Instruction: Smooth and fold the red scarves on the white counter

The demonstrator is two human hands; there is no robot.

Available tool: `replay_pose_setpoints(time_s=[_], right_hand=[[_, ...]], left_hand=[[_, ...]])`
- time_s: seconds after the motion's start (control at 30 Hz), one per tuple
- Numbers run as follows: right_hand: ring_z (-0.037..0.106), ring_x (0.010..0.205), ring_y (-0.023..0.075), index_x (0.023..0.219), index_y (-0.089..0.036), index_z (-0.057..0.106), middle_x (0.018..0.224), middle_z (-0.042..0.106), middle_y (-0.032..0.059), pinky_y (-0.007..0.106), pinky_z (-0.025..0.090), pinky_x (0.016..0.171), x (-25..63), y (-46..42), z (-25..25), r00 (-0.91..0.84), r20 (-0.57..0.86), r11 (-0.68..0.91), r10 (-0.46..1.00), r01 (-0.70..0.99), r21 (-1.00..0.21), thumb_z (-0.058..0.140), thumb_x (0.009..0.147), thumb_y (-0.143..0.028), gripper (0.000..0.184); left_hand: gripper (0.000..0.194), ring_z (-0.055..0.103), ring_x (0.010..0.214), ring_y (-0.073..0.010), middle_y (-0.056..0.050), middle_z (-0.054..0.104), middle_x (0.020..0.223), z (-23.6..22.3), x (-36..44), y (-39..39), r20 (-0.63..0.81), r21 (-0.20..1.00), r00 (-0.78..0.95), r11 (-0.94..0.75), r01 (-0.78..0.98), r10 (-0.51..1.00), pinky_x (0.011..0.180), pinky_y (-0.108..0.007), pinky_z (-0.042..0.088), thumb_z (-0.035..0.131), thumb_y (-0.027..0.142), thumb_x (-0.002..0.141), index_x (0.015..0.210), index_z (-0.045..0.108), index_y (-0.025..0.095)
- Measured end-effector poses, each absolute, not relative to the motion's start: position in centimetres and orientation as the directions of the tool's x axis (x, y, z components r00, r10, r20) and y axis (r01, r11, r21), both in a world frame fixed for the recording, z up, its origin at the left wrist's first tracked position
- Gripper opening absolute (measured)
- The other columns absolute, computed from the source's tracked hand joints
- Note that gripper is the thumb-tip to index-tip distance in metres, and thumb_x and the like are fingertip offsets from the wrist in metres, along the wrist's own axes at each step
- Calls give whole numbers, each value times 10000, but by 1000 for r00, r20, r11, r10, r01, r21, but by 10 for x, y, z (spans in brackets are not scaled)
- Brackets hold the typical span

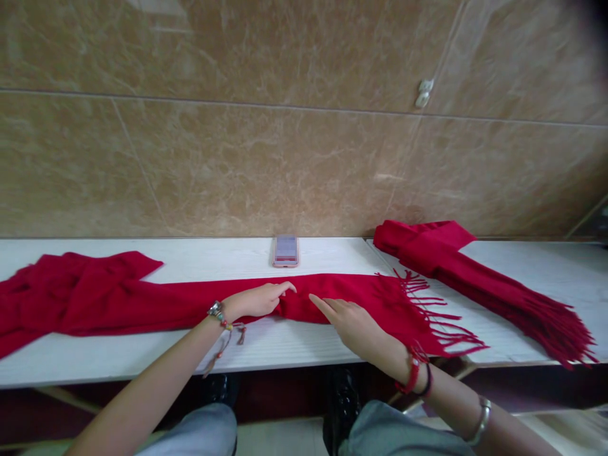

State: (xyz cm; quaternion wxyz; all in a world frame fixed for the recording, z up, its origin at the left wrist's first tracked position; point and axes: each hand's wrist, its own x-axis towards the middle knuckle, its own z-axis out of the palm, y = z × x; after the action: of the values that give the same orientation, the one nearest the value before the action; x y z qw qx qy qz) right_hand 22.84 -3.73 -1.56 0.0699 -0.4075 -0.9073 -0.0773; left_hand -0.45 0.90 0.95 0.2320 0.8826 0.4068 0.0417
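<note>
A long red scarf (180, 304) stretches along the white table, bunched up at its left end and spread with loose fringe at its right end. My left hand (254, 301) is at the scarf's middle, index finger pointing out and the other fingers curled on the cloth, which puckers at the fingertips. Just to the right, my right hand (354, 324) rests on the same scarf with its fingers stretched out. A small gap of red cloth lies between the two hands. The undersides of both hands are hidden.
A second red scarf (456, 269), folded narrow with a fringed end, lies at the right. Behind the first scarf, a phone (285, 251) lies near the tiled wall (285, 171). The white table (142, 361) has its front edge close to my knees.
</note>
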Motion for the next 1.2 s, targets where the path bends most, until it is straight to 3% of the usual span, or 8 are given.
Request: replay_pose_setpoints(time_s=[0.13, 0.23, 0.47, 0.6, 0.73, 0.93, 1.07, 1.2], right_hand=[[601, 907, 231, 1264, -119, 453, 1029, 634, 140, 320, 491, 749, 244, -30, -19, -520, 226, 527, 824, 849, 31, 328, 768, -8, 524], [611, 882, 220, 1109, -148, 574, 992, 650, 116, 302, 476, 741, 254, -25, -14, -432, 203, 446, 879, 895, -24, 349, 765, -34, 427], [599, 892, 196, 935, -158, 609, 944, 658, 75, 257, 435, 749, 262, -20, -2, -390, 254, 427, 885, 898, -105, 389, 672, 3, 379], [596, 841, 181, 919, -153, 606, 894, 657, 62, 241, 428, 719, 262, -19, -1, -393, 266, 431, 880, 896, -105, 399, 657, 19, 375], [591, 883, 184, 994, -162, 612, 945, 653, 65, 251, 433, 761, 265, -18, -1, -468, 254, 508, 847, 852, -124, 425, 673, 13, 410], [589, 947, 208, 1045, -172, 617, 1040, 652, 71, 298, 426, 840, 286, -16, 6, -512, 243, 550, 824, 825, -127, 466, 688, -27, 414], [592, 920, 198, 964, -176, 637, 978, 670, 61, 282, 415, 831, 299, -15, 11, -474, 241, 512, 847, 849, -129, 411, 604, 24, 469], [574, 832, 186, 841, -167, 623, 851, 662, 55, 259, 405, 759, 301, -14, 11, -478, 279, 529, 833, 836, -146, 370, 533, 24, 442]], left_hand=[[396, 558, 983, -195, -73, 586, 1113, 10, -2, 5, -65, 400, 665, -591, 700, 744, 842, -294, 411, 351, 363, 888, 1251, 394, 214], [676, 474, 1129, -272, -118, 480, 1262, 10, 5, -2, -8, 216, 657, -640, 737, 754, 902, -337, 385, 555, 550, 745, 1294, 356, 210], [552, 493, 1078, -244, -115, 465, 1218, 0, 38, -24, 212, -178, 701, -678, 713, 681, 864, -348, 415, 566, 150, 770, 1277, 355, 205], [430, 500, 1064, -235, -110, 495, 1175, -4, 54, -37, 294, -279, 708, -651, 706, 642, 838, -351, 433, 476, 127, 832, 1246, 376, 186], [305, 571, 925, -212, -97, 561, 1052, -8, 64, -42, 310, -302, 709, -641, 705, 634, 747, -329, 474, 437, 135, 861, 1163, 447, 171], [220, 608, 826, -189, -83, 600, 922, -1, 68, -38, 322, -207, 635, -602, 771, 702, 664, -288, 499, 408, 85, 852, 1041, 504, 144], [277, 611, 862, -187, -93, 605, 980, 1, 71, -36, 326, -186, 610, -583, 790, 722, 678, -284, 499, 386, 54, 851, 1098, 477, 140], [314, 595, 913, -208, -118, 572, 1086, -2, 80, -36, 330, -181, 621, -598, 781, 711, 724, -304, 489, 497, 209, 848, 1150, 445, 139]])
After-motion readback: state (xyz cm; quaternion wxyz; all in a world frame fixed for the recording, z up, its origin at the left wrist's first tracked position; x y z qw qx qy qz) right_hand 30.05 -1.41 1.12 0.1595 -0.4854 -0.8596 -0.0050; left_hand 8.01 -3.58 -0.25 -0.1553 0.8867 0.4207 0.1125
